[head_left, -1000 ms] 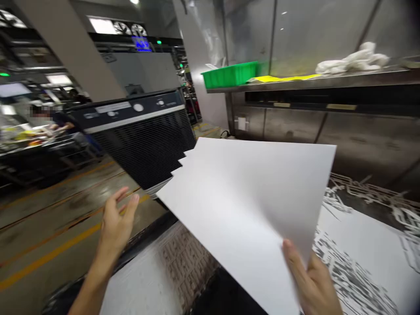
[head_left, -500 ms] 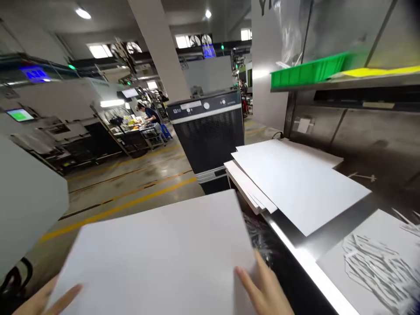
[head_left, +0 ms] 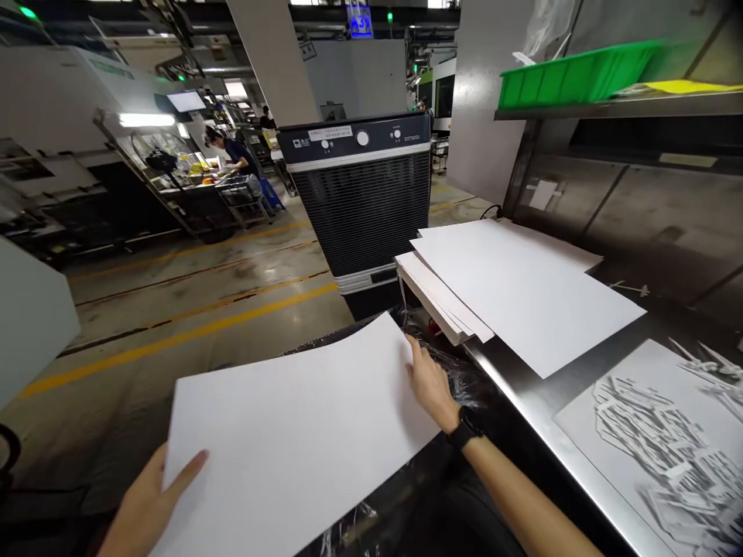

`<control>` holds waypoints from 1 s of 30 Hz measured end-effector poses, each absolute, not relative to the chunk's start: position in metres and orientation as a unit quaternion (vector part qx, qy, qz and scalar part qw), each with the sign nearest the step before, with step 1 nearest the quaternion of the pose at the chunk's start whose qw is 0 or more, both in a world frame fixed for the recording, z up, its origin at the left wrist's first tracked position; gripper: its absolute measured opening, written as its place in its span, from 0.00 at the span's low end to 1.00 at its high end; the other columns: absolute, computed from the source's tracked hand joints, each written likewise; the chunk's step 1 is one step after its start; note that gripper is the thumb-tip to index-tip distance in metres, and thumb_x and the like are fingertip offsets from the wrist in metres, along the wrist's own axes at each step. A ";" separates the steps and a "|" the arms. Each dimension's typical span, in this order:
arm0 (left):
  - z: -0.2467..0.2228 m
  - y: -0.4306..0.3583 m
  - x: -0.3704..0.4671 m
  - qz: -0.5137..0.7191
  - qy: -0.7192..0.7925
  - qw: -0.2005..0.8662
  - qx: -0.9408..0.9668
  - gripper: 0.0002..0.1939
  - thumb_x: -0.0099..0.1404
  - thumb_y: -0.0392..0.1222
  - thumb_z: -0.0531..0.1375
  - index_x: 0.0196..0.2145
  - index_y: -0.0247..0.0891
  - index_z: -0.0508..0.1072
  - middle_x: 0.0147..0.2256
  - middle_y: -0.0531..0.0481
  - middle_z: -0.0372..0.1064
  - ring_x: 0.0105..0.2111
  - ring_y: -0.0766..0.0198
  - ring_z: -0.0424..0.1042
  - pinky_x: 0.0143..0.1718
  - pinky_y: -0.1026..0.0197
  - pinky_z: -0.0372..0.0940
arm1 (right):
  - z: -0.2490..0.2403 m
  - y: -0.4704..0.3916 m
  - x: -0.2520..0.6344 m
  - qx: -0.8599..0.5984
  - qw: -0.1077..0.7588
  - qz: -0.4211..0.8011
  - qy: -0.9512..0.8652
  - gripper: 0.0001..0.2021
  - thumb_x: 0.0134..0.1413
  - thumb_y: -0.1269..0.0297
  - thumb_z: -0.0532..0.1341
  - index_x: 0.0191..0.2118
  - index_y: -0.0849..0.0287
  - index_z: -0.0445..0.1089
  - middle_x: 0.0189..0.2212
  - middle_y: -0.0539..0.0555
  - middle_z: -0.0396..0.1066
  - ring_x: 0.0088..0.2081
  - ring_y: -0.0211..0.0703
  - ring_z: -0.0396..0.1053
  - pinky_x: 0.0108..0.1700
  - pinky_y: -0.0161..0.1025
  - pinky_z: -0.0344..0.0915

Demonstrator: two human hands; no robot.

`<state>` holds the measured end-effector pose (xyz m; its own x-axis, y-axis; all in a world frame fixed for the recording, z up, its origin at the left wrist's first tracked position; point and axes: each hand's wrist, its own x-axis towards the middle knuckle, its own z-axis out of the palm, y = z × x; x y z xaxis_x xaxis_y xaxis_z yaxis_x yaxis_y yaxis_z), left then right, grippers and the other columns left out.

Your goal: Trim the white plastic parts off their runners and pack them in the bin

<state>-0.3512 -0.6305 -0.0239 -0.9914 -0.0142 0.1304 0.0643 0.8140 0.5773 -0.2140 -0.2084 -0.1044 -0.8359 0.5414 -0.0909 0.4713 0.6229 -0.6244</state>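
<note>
Pinching a white sheet (head_left: 290, 433) by its left edge, the left hand (head_left: 145, 497) is holding it over black plastic (head_left: 400, 510); the right hand (head_left: 430, 387) is grasping the opposite edge; stacked sheets (head_left: 522, 286) are lying nearby.

The white sheet (head_left: 290, 433) looks like smooth, matt paper or thin card, as do the stacked sheets (head_left: 522, 286); the bench (head_left: 525, 398) is smooth metal, glossy along its edge. Black plastic film (head_left: 464, 383) shows crinkled and shiny, the green tray (head_left: 580, 77) seems ribbed plastic, and the wall panel (head_left: 655, 213) (smudged in places) is dull metal.
</note>
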 end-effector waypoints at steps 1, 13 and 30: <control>-0.038 -0.627 -0.362 -0.320 -0.947 0.040 -0.016 0.36 0.53 0.77 0.63 0.46 0.45 0.78 0.40 0.47 0.87 0.40 0.38 0.86 0.37 0.40 0.84 | -0.108 -0.202 -0.219 -0.286 0.048 0.310 -0.905 0.25 0.77 0.58 0.66 0.73 0.56 0.66 0.64 0.62 0.72 0.55 0.55 0.78 0.56 0.56 0.79; -0.164 -0.597 -0.401 -0.319 -0.939 0.038 -0.121 0.26 0.78 0.46 0.66 0.69 0.39 0.69 0.62 0.39 0.73 0.56 0.48 0.79 0.58 0.40 0.76 | -0.147 -0.198 -0.237 -0.290 0.014 0.128 -0.948 0.21 0.76 0.60 0.68 0.67 0.58 0.71 0.61 0.61 0.74 0.52 0.52 0.79 0.50 0.50 0.81; -0.171 -0.602 -0.384 -0.117 -0.975 0.130 -0.138 0.24 0.79 0.45 0.65 0.68 0.39 0.71 0.64 0.39 0.72 0.58 0.47 0.78 0.57 0.41 0.78 | -0.172 -0.205 -0.234 -0.253 0.051 0.058 -0.964 0.22 0.75 0.64 0.68 0.68 0.59 0.70 0.61 0.61 0.73 0.53 0.52 0.79 0.52 0.51 0.81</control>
